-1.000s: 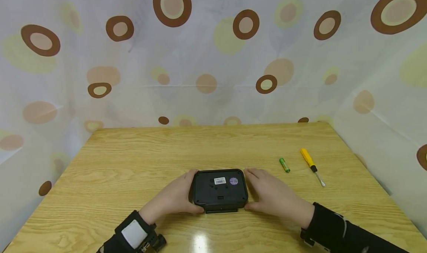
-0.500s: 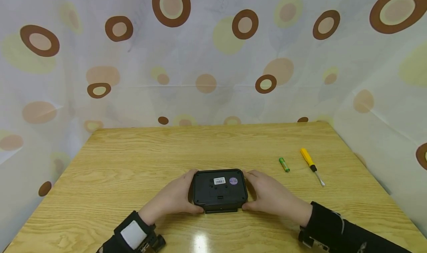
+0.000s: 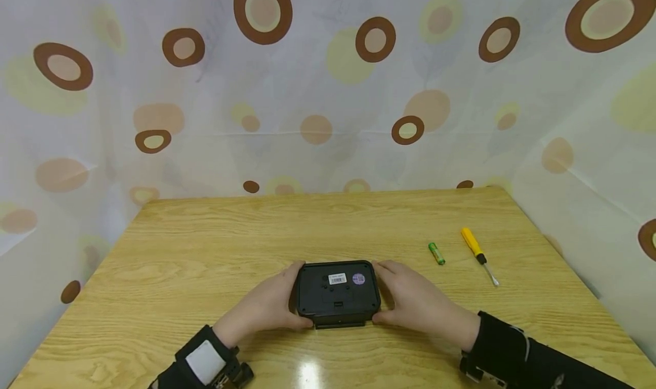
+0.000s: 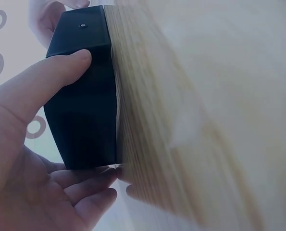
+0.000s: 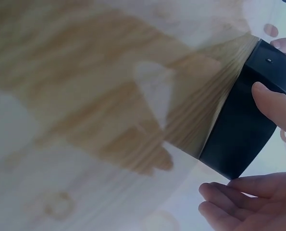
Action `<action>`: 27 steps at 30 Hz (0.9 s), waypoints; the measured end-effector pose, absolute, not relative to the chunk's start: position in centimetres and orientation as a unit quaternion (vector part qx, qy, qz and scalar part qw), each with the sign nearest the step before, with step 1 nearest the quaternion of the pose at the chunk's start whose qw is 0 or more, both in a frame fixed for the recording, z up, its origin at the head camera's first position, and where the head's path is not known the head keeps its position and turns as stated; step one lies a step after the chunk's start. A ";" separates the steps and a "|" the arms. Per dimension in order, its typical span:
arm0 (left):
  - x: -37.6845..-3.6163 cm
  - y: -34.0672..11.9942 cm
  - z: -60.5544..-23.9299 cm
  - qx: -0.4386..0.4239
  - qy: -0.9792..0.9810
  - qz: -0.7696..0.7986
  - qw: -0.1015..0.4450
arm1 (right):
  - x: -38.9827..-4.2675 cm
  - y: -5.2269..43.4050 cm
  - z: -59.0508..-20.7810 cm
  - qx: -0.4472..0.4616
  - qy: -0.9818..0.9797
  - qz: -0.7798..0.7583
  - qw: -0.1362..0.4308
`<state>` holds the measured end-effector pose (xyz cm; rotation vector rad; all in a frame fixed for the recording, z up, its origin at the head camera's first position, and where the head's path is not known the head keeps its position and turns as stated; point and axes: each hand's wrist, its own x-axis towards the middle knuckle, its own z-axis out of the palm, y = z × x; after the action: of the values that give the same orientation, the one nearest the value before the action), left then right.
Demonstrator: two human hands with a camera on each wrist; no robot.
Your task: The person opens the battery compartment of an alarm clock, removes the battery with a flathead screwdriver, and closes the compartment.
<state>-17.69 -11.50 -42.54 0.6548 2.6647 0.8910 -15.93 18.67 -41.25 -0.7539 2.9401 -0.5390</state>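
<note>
Two hands: I have both on the black box (image 3: 338, 294), my left hand (image 3: 266, 304) on its left end and my right hand (image 3: 417, 301) on its right end.
Where it sits: flat on the wooden table (image 3: 205, 246), near edge, roughly centre, underside or back face up with a white barcode label (image 3: 337, 278) and a purple sticker (image 3: 359, 278) showing.
Left hand state: thumb curled onto the near corner, fingers wrapped along the far side; the left wrist view shows the thumb (image 4: 61, 72) pressed on the casing.
Right hand state: a mirror of it, thumb at the near corner and fingers cupping the far side, clamping the box from the other end.
Handling, my guess: rigid moulded plastic, light, smooth enough to slide on the glossy tabletop; not fragile, though a small tab at the near edge looks snappable.
Best hold: the two short ends, as now, palms off the labelled face.
Right of the box: a green battery (image 3: 437, 253) and a yellow-handled screwdriver (image 3: 479, 255), apart from each other and clear of my right hand.
</note>
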 end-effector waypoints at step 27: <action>-14.7 -12.7 -41.7 0.411 0.907 0.039 -0.078 | -15.0 20.6 -40.7 -0.443 0.887 0.054 -0.118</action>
<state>-14.69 -12.70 -41.67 1.3607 3.0022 0.1294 -15.01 20.59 -40.66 -1.5080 3.0166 0.1849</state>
